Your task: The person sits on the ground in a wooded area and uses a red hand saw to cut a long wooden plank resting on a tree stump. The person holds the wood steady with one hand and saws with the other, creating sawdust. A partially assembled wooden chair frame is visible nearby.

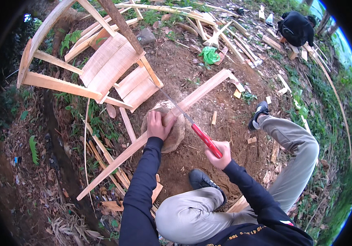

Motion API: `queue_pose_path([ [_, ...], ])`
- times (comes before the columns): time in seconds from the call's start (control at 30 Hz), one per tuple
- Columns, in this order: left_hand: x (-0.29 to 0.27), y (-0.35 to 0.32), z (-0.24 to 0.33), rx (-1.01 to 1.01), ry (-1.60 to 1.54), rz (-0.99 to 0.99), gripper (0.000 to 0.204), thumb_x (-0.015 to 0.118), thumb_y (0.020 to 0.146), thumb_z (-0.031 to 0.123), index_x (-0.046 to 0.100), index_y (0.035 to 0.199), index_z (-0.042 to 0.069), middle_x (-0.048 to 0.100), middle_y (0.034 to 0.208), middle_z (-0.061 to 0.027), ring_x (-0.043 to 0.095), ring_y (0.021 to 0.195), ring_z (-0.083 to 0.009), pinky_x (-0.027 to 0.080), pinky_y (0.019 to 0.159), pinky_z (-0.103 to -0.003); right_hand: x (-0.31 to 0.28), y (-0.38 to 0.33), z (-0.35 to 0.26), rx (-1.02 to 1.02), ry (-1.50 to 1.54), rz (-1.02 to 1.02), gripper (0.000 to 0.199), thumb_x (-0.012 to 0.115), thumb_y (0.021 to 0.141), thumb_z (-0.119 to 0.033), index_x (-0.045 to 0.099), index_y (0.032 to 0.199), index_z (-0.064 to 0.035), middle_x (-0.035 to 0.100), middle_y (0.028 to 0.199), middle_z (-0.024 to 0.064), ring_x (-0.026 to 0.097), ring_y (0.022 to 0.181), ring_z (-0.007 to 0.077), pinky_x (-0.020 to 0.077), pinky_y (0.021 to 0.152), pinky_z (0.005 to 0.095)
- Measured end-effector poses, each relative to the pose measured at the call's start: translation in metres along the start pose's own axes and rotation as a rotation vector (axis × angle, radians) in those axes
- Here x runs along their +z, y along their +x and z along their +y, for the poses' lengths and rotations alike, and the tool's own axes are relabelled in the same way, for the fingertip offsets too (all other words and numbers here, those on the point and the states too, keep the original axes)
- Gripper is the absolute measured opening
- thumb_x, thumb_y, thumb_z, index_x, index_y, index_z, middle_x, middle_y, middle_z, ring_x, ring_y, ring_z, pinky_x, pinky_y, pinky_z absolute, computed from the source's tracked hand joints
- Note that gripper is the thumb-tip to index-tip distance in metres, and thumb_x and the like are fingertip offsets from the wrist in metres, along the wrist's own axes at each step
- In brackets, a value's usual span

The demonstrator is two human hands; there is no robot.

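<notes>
A long wooden plank (114,167) lies slantwise across a round tree stump (176,139), its near end reaching down to the left. My left hand (158,126) grips the plank on top of the stump, fingers closed over it. In my right hand (219,156) is a handsaw (202,135), held by its red handle. Its thin blade crosses the plank just right of my left hand, pointing up and left toward a wooden chair. The plank's far end runs up to the right, with a small bent-looking piece there.
The wooden chair (112,57) stands close at the upper left, tilted in view. A pile of timber strips (233,41) and a green plastic bag (209,55) lie beyond. Another person in black (297,28) crouches at the far right. My shoes (202,180) rest on dirt with wood offcuts.
</notes>
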State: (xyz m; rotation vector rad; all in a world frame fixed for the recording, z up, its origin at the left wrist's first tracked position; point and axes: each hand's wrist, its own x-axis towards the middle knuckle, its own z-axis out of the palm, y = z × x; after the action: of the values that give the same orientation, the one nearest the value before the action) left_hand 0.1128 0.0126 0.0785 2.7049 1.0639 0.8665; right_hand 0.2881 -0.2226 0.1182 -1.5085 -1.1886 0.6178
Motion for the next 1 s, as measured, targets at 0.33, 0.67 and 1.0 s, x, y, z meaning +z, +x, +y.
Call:
queue_pose_path([
  [0.33, 0.0, -0.003, -0.001, -0.004, 0.012, 0.04, 0.043, 0.076, 0.081, 0.045, 0.06, 0.088, 0.005, 0.053, 0.09, -0.0115, 0.053, 0.092, -0.0315, 0.044, 0.083, -0.042, -0.061, -0.118, -0.021, 0.097, -0.093, -0.087, 0.003, 0.064, 0.07, -0.003, 0.062, 0.07, -0.0041, 0.056, 0.057, 0.0114, 0.06, 0.048, 0.0257, 0.0465, 0.049, 0.0334],
  [0.67, -0.002, 0.001, 0.001, 0.018, -0.011, 0.015, 0.044, 0.079, 0.08, 0.04, 0.056, 0.085, 0.003, 0.051, 0.089, -0.0149, 0.051, 0.089, -0.0354, 0.045, 0.083, -0.045, 0.011, 0.029, -0.003, -0.028, 0.04, -0.002, 0.006, 0.068, 0.079, -0.006, 0.063, 0.078, -0.0025, 0.054, 0.057, 0.0126, 0.059, 0.048, 0.0208, 0.0447, 0.049, 0.0321],
  [1.0, -0.004, -0.002, -0.001, -0.055, -0.098, 0.083, 0.045, 0.085, 0.073, 0.037, 0.057, 0.086, 0.005, 0.052, 0.088, -0.0122, 0.053, 0.09, -0.0331, 0.046, 0.081, -0.044, -0.061, -0.103, -0.028, 0.148, -0.076, -0.079, 0.002, 0.066, 0.073, -0.002, 0.065, 0.073, -0.0037, 0.057, 0.056, 0.0114, 0.062, 0.048, 0.0241, 0.0481, 0.05, 0.032],
])
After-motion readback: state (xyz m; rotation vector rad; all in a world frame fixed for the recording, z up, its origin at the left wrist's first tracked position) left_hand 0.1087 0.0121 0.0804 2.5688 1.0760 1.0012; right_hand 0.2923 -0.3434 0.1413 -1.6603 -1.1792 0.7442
